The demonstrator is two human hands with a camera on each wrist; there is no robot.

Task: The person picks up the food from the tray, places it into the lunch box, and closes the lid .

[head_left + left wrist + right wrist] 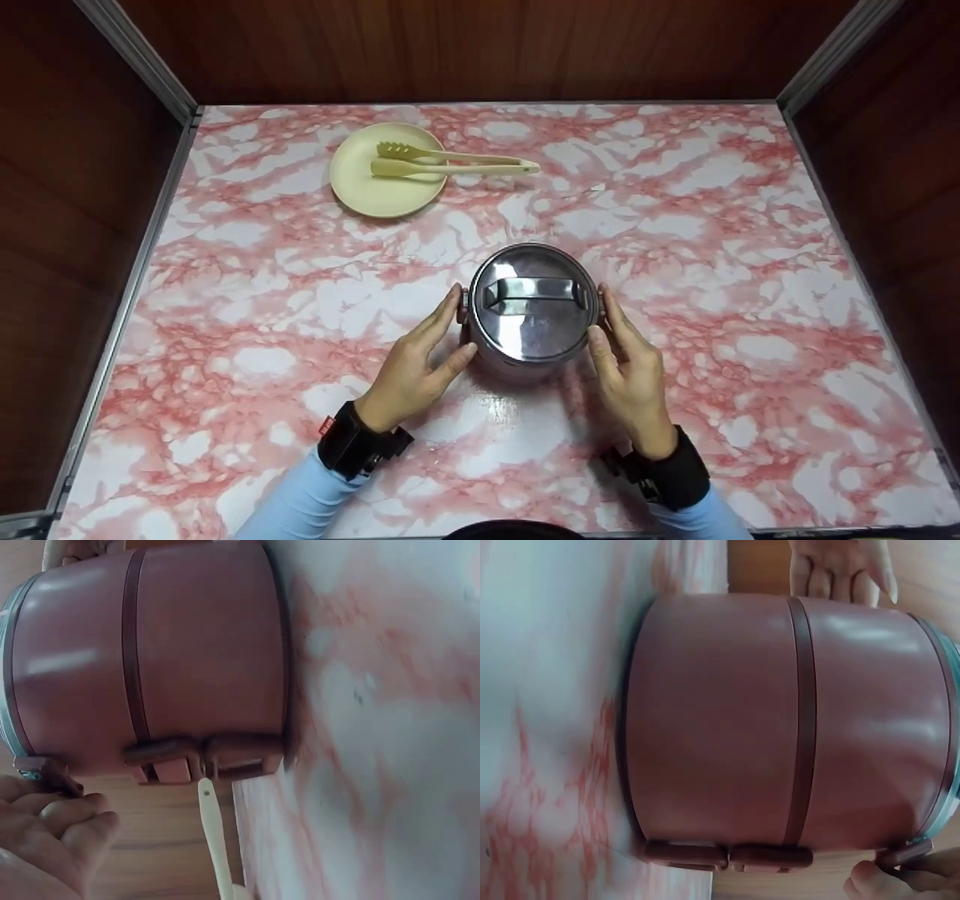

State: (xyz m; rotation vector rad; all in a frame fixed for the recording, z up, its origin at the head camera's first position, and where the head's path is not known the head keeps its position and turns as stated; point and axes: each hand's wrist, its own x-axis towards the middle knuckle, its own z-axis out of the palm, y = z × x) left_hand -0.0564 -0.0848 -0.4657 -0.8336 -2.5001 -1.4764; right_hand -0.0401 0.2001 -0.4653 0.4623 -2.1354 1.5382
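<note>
A round brownish-red tiered lunch box (210, 652) stands upright on the table, with a shiny see-through lid (525, 330) and a strap-like lid handle (534, 289) on top. My left hand (412, 367) is at its left side, fingertips right at the upper side latch (45, 769), thumb held apart. On the opposite side, my right hand (634, 367) has its fingers extended along the wall and touches the upper latch (907, 853), which tilts outward in the right wrist view. The right thumb lies close to the lid's rim. Lower clasps (772, 858) run down the side.
Behind and to the left, a cream plate (367, 199) carries the heads of a slotted utensil (397, 150) and a flat spatula (390, 168), their handles reaching right past the rim. Brown wood panels (480, 52) wall in the marbled table (262, 300). A dark rounded edge (514, 529) shows at the front.
</note>
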